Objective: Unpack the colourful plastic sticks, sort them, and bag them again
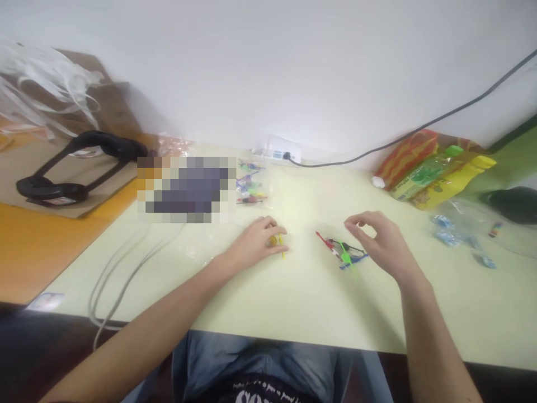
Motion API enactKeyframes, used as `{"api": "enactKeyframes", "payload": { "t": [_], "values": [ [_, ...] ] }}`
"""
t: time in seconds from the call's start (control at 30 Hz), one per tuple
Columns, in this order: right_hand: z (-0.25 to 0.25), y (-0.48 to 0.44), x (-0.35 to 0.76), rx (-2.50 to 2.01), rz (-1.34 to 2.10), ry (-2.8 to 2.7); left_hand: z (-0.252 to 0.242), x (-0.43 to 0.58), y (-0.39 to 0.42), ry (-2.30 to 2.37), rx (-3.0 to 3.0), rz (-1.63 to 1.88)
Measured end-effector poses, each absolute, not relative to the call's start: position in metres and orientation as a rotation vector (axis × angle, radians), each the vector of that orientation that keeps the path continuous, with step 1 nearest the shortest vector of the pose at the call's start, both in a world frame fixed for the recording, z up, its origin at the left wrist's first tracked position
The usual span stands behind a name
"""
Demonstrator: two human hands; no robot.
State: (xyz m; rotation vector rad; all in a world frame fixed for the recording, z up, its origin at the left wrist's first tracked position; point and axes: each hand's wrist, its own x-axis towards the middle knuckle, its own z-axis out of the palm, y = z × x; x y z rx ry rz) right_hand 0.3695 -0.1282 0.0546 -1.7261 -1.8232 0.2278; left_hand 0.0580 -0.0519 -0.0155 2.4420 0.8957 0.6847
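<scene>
My left hand [255, 238] rests low over the table, thumb and fingers closed around a small yellow plastic piece with a thin stick-like part [282, 249]. To the right, my right hand [380, 243] is raised with thumb and forefinger pinched together. Whatever is between those fingertips, if anything, is too small to make out. Just below and left of the right hand lies a loose group of small plastic pieces with thin arms, in red, black, green and blue [344, 253]. Part of this group is hidden by the hand.
Bagged coloured pieces [251, 184] lie behind my left hand, beside a pixelated dark object [193, 187]. White cables [121, 274] run off the front edge. A power strip [277, 150], snack packages [436, 176] and blue wrappers [447, 232] stand farther back and right. A black frame [79, 168] lies left.
</scene>
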Motion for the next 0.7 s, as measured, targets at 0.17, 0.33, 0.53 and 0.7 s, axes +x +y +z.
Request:
{"api": "enactKeyframes", "payload": {
  "t": [0.17,0.33,0.53,0.7],
  "values": [
    [0.03,-0.137,0.39,-1.853,0.26,-2.093,-0.019,0.057,-0.048,0.835,2.415,0.669],
    [0.017,-0.143,0.408,-1.962,0.322,-2.094,-0.02,0.053,-0.044,0.734,2.376,0.653],
    [0.017,-0.142,0.414,-2.003,0.391,-2.086,-0.019,0.052,-0.045,0.733,2.39,0.633],
    [0.017,-0.139,0.419,-2.011,0.327,-2.025,-0.021,0.051,-0.046,0.748,2.357,0.67]
  ]
}}
